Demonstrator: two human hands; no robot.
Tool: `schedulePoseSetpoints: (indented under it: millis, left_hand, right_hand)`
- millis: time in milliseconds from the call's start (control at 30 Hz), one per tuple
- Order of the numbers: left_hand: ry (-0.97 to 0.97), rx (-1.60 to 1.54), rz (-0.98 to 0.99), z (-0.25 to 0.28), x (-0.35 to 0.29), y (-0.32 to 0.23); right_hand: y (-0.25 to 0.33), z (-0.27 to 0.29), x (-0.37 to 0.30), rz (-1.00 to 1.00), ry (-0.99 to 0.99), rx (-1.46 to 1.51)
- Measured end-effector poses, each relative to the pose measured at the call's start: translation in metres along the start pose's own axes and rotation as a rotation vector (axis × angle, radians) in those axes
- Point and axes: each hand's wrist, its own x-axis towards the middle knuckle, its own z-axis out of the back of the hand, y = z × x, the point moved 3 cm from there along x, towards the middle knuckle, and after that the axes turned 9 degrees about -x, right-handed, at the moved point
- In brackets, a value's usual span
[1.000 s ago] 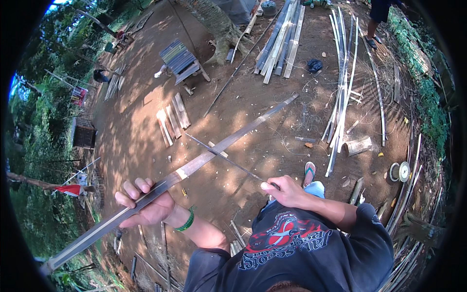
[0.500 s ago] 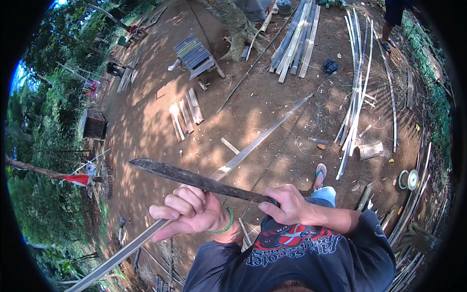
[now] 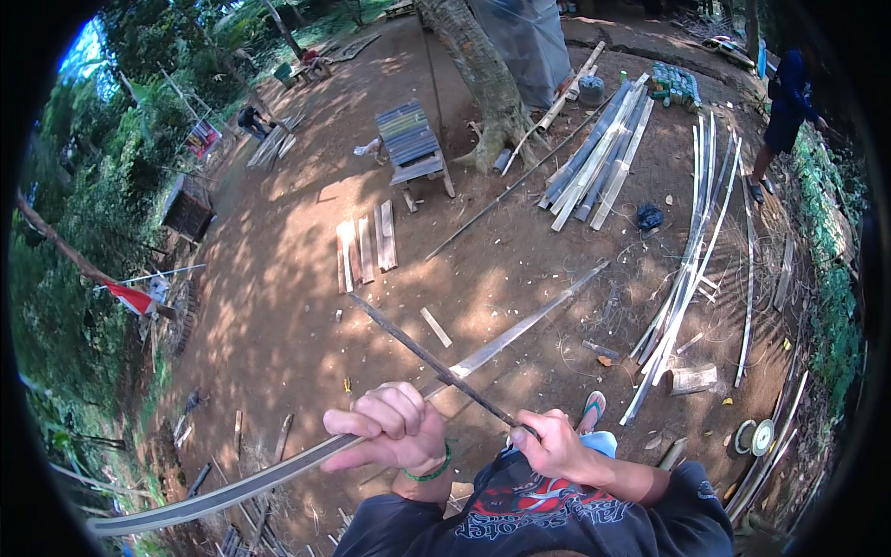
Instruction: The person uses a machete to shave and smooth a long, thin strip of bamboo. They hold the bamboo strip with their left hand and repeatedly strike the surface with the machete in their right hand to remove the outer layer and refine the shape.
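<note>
A long, pale bamboo strip (image 3: 520, 336) runs slantwise from the lower left to the ground beyond my hands. My left hand (image 3: 394, 429), with a green band at the wrist, is closed around it. In my right hand (image 3: 549, 447) is the handle end of a dark machete (image 3: 399, 331), fingers wrapped round it. The blade, seen nearly edge-on, crosses the strip just beyond my left hand and looks to be against it. Most of the machete's handle is hidden in my fist.
Long thin strips (image 3: 691, 269) lie in a bundle at the right, near a short log (image 3: 692, 379). Wider split pieces (image 3: 594, 162) and a slatted bench (image 3: 408, 139) are farther off, by a tree (image 3: 497, 102). A person (image 3: 787, 102) stands at the far right.
The machete has turned from showing its broad side to nearly edge-on, its tip pointing farther ahead. My view has tilted up. Both hands keep their holds.
</note>
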Motion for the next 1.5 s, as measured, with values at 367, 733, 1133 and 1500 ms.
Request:
schedulePoseSetpoints:
  millis: [367,733,1133,1500]
  left_hand:
    - [0.027,-0.071,0.041,0.002,-0.015,-0.005]
    - [-0.080,0.205,-0.013,0.001,-0.020,-0.012]
    - [0.096,0.037,-0.002,-0.018,-0.025,-0.004]
    - [0.129,0.037,0.043,-0.032,-0.025,-0.004]
  right_hand:
    - [-0.044,-0.004,-0.012,0.226,-0.037,-0.189]
    - [-0.012,0.009,-0.022,0.118,-0.022,-0.239]
    - [-0.053,0.030,-0.041,-0.002,-0.036,-0.218]
    - [-0.136,0.052,-0.036,-0.245,-0.127,-0.249]
